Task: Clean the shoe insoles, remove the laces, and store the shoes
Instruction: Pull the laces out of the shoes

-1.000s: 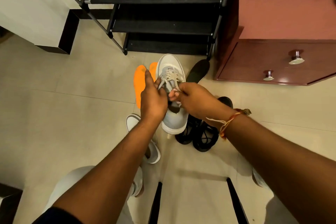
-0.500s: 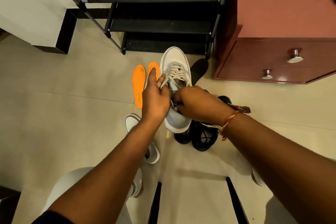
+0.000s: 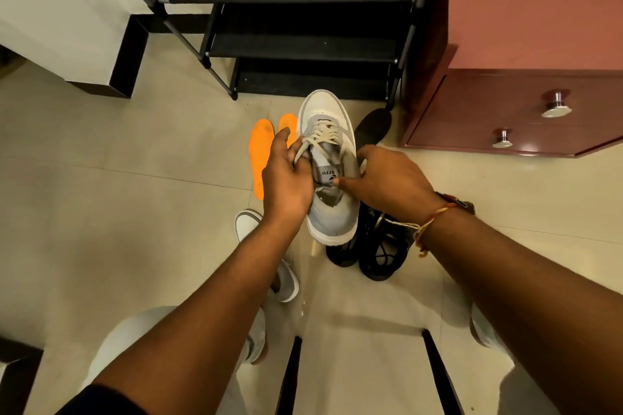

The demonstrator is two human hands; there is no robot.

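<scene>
A white and grey sneaker (image 3: 332, 219) is held above the floor, toe pointing away from me. Its cream lace (image 3: 320, 133) is still threaded across the front. My left hand (image 3: 286, 178) grips the shoe's left side and pinches a loose lace end. On the shoe's right side, my right hand (image 3: 387, 178) holds the collar, thumb by the tongue label. Two orange insoles (image 3: 261, 158) lie on the floor to the left. The second white sneaker (image 3: 249, 224) lies under my left forearm.
A black shoe rack (image 3: 303, 44) stands ahead, beside a reddish drawer cabinet (image 3: 505, 111) on the right. A black insole (image 3: 374, 125) and black shoes (image 3: 377, 253) lie under the held sneaker. Black chair legs (image 3: 438, 377) frame the near floor.
The sneaker has moved forward and its tongue is now uncovered. My right hand has shifted from the laces to the shoe's right collar. My left hand still holds the lace end.
</scene>
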